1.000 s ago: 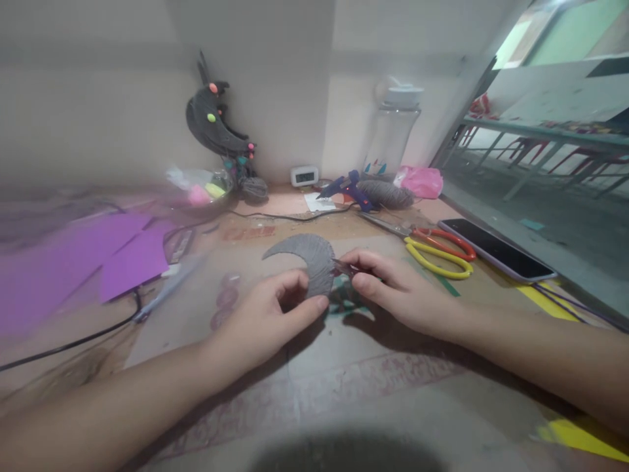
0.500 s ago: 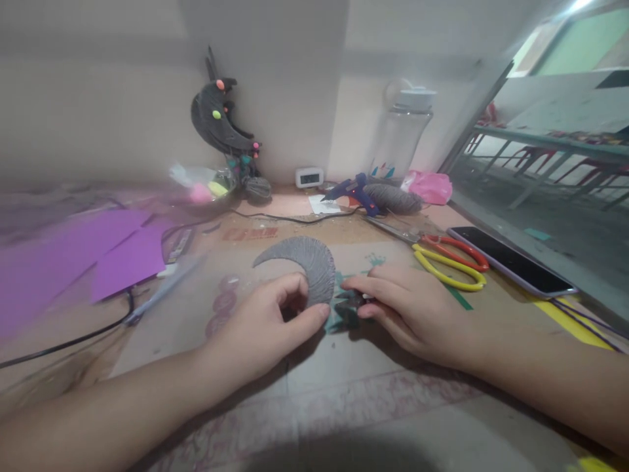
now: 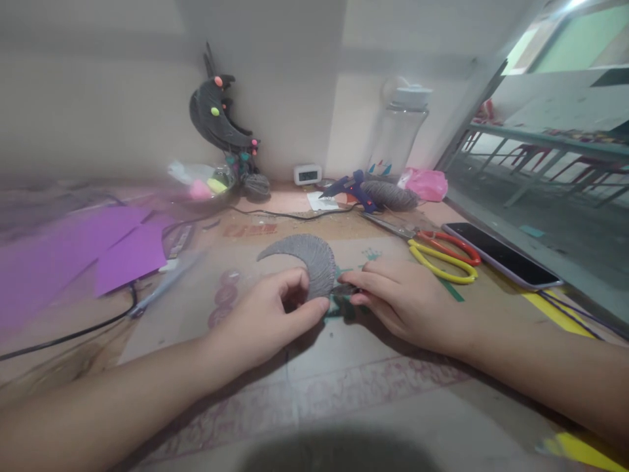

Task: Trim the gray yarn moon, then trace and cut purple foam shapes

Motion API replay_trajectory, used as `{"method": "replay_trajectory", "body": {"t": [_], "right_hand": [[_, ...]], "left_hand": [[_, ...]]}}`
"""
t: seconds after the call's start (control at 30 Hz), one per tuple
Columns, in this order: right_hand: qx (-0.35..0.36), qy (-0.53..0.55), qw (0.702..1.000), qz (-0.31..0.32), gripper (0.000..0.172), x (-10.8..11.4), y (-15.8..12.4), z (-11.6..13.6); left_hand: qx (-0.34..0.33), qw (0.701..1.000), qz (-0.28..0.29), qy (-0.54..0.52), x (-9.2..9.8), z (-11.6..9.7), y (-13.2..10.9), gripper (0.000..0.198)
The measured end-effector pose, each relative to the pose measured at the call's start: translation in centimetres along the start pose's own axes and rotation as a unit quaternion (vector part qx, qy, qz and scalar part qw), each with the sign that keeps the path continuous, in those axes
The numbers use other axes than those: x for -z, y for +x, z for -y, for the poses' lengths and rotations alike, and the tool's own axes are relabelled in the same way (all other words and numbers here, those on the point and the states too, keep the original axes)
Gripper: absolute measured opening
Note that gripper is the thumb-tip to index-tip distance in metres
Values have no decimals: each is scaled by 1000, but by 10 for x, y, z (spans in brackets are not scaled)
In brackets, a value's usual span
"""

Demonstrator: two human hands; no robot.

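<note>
Between both hands, above the table (image 3: 344, 387), stands the grey crescent (image 3: 309, 257): left hand (image 3: 265, 318) pinches its lower tip; right hand (image 3: 400, 295) grips small snips (image 3: 345, 289) touching that tip.

Centre of my desk (image 3: 344, 367): crescent (image 3: 309, 259), its near end between my 2 hands, my left hand (image 3: 265, 321) on it and the snips (image 3: 344, 289) in my right hand (image 3: 403, 298) touching it. Right of it: scissors (image 3: 442, 252), then phone (image 3: 501, 254). Behind the scissors: glue gun (image 3: 351, 187), with the bottle (image 3: 400, 131) behind that. At the wall behind the crescent: clock (image 3: 307, 174). Left: paper sheets (image 3: 130, 255), with the bowl (image 3: 206, 187) behind them.
</note>
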State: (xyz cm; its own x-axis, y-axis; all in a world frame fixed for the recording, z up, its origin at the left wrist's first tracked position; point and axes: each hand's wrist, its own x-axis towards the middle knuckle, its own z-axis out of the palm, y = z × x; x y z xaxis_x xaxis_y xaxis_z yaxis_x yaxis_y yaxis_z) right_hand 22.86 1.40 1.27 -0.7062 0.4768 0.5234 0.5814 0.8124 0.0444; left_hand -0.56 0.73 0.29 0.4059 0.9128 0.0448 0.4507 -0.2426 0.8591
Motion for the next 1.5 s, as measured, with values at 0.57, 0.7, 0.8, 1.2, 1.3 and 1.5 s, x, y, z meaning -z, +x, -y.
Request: {"method": "replay_trajectory", "body": {"t": [0.57,0.7,0.8,1.2,1.3,1.5], "right_hand": [[14,1,1000,15,29,0,-1,-1],[13,-2,1000,13,31,-1,-1,-2],[17,-3,1000,6,32,0,-1,-2],[21,8,1000,1,29,-2,0,-3],[20,15,1000,-2,29,-3,0,-3],[-64,122,990,10,27,1,-5,-1]], "left_hand": [[2,1000,13,3,0,-1,0,31],[7,1000,26,-15,2,-1,0,30],[12,999,31,-24,2,-2,0,30],[11,999,32,-23,3,-2,1,30],[18,999,36,-32,2,-2,1,29],[14,999,36,-32,1,-1,2,29]]}}
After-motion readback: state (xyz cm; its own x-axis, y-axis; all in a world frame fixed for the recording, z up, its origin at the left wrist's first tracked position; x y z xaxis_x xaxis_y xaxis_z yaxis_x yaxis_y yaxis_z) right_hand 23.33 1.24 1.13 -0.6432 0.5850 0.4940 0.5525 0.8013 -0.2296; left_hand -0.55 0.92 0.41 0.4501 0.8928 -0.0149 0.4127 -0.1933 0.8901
